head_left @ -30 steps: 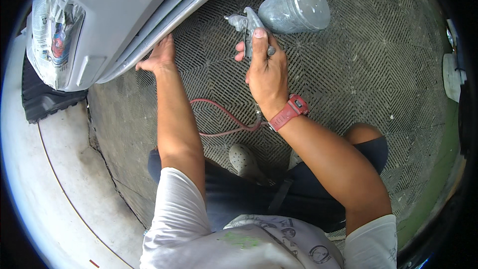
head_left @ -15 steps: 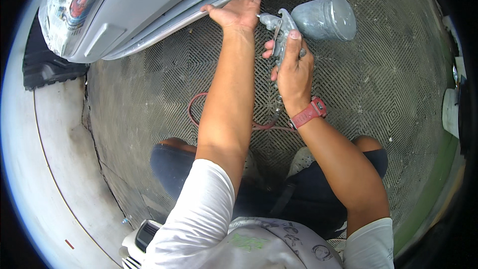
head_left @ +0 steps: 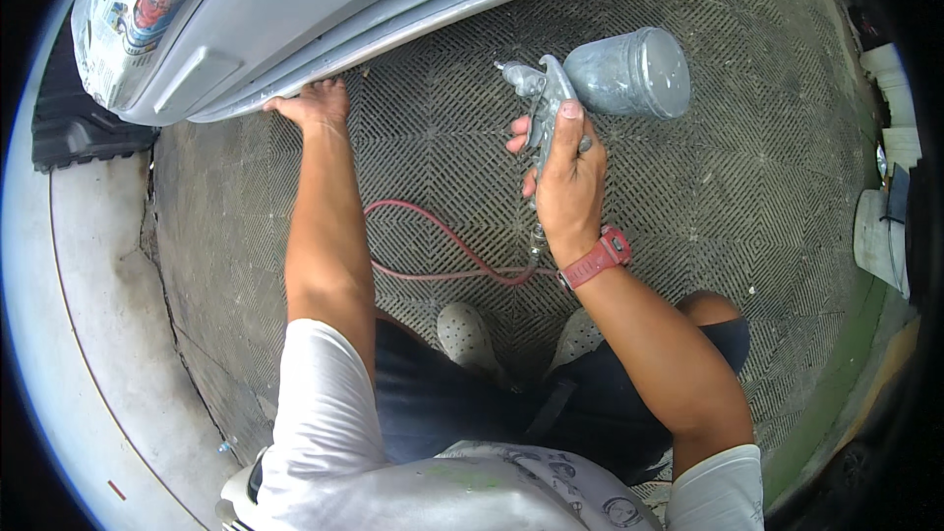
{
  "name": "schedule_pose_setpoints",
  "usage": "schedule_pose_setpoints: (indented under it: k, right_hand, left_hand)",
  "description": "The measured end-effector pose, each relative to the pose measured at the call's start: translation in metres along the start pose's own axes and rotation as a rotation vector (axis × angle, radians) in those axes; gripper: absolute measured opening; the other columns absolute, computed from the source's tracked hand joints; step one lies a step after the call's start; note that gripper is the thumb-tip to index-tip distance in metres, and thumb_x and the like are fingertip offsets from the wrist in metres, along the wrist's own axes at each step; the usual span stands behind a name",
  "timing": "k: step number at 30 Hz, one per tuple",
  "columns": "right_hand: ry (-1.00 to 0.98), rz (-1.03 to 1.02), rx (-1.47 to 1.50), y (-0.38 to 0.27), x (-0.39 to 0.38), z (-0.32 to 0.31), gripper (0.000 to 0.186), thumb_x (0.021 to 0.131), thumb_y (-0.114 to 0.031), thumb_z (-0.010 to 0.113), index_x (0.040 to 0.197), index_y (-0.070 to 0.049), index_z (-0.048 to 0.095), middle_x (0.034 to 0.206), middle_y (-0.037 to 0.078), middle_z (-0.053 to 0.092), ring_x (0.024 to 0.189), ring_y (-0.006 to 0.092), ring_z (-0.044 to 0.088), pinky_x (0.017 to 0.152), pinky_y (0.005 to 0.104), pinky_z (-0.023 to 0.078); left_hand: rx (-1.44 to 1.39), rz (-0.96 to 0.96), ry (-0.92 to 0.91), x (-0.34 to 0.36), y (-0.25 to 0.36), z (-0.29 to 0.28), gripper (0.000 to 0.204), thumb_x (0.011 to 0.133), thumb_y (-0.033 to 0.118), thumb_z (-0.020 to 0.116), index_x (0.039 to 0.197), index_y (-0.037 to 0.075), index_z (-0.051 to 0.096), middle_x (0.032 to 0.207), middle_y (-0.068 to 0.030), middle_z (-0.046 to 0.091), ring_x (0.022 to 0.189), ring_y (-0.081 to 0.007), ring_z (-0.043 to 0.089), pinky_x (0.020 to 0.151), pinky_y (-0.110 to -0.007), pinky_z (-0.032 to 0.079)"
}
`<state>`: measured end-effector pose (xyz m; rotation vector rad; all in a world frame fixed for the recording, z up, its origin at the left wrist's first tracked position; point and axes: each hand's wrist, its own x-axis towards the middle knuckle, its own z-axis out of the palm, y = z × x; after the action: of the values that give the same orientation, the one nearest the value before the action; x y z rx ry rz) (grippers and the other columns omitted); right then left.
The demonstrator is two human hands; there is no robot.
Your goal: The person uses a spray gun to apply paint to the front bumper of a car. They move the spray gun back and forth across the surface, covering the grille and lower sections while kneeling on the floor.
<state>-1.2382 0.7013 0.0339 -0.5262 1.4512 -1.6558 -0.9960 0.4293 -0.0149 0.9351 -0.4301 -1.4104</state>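
Observation:
My right hand (head_left: 572, 172) is wrapped around the handle of a metal spray gun (head_left: 547, 108), its nozzle pointing left and up. A cloudy grey paint cup (head_left: 629, 74) is attached to the gun's right side. At the far left, a grey-primed car bumper (head_left: 324, 10) hangs over the floor. My left hand (head_left: 317, 103) is at its lower edge, palm turned up and thumb apart; the fingertips are partly hidden beneath that edge. The two hands are well apart.
A red air hose (head_left: 447, 231) runs from the gun's base and loops over the ribbed floor mat (head_left: 747, 177). Newspaper (head_left: 147, 10) covers part of the car at the upper left. A black plastic part (head_left: 84, 118) lies there too. My clogs (head_left: 467, 334) stand below.
My left hand has slid left along the bumper's lower edge, away from the spray gun. The right hand and spray gun have shifted slightly down and left. More of the hose loop shows.

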Motion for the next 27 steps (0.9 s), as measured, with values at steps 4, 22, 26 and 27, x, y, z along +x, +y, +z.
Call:
schedule_pose_setpoints:
  k: [4,22,26,27]
  right_hand:
    - [0.04,-0.02,0.016,-0.002,0.009,0.0,0.057,0.116,-0.047,0.045,0.136,0.003,0.064,0.096,0.008,0.072,0.079,0.0145,0.067,0.069,0.0321,0.055]
    - [0.081,-0.048,0.031,-0.014,0.02,-0.011,0.062,0.116,-0.051,0.037,0.125,0.004,0.065,0.104,0.012,0.072,0.082,0.0162,0.071,0.048,0.0258,0.052]
    - [0.028,-0.033,-0.022,-0.013,0.016,-0.013,0.063,0.117,-0.052,0.035,0.125,0.003,0.065,0.105,0.011,0.072,0.082,0.0154,0.07,0.048,0.0257,0.052]
    - [0.03,-0.047,-0.015,-0.012,0.016,-0.011,0.063,0.117,-0.052,0.034,0.126,0.003,0.064,0.105,0.012,0.072,0.083,0.0152,0.07,0.047,0.0256,0.052]
  left_hand:
    - [-0.165,-0.164,-0.205,-0.046,-0.064,0.054,0.13,0.087,0.099,0.008,0.17,0.001,-0.009,0.179,-0.0209,-0.014,0.165,-0.0338,-0.019,0.131,-0.054,-0.015]
    - [-0.379,-0.123,-0.071,-0.042,-0.05,0.041,0.147,0.078,0.107,0.017,0.169,-0.005,-0.006,0.179,-0.0241,-0.011,0.166,-0.0395,-0.014,0.134,-0.051,-0.006]
    - [-0.2,-0.094,-0.161,-0.04,-0.062,0.047,0.139,0.082,0.105,0.016,0.17,-0.001,-0.009,0.179,-0.0228,-0.015,0.166,-0.0371,-0.016,0.133,-0.051,-0.008]
    - [-0.208,-0.139,-0.152,-0.046,-0.076,0.06,0.139,0.082,0.105,0.016,0.169,0.0,-0.011,0.178,-0.0227,-0.017,0.165,-0.0373,-0.016,0.133,-0.052,-0.008]
